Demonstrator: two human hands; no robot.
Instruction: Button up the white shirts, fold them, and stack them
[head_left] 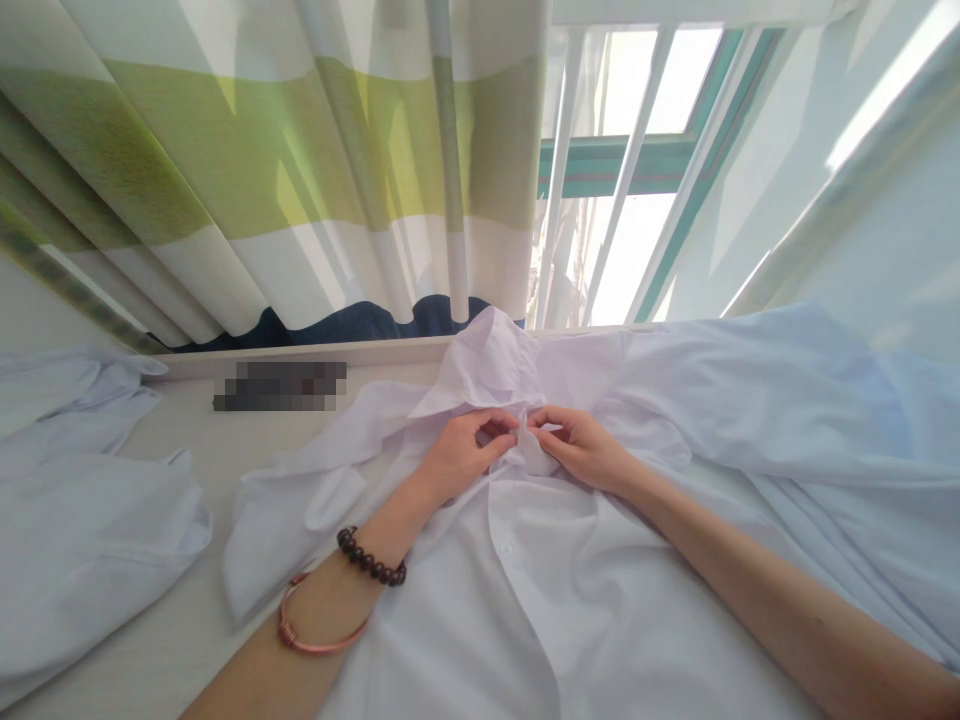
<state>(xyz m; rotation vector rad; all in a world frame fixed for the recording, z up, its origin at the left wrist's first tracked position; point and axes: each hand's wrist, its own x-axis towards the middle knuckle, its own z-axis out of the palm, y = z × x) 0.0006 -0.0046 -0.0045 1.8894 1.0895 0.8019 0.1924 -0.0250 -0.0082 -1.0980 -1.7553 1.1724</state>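
A white button-up shirt lies spread out in front of me, its collar toward the far edge of the surface. Just below the collar, my left hand pinches the front placket between thumb and fingers. Facing it from the right, my right hand pinches the same bit of cloth, and a small fold stands up between the fingertips. Whatever button is there is hidden by the fingers. Lower on the placket a small white button shows. A dark bead bracelet and a copper bangle circle my left forearm.
More white garments lie at the left, and another white cloth spreads at the right. A blurred dark patch is near the back edge. Behind hang green-and-white curtains, beside a barred window.
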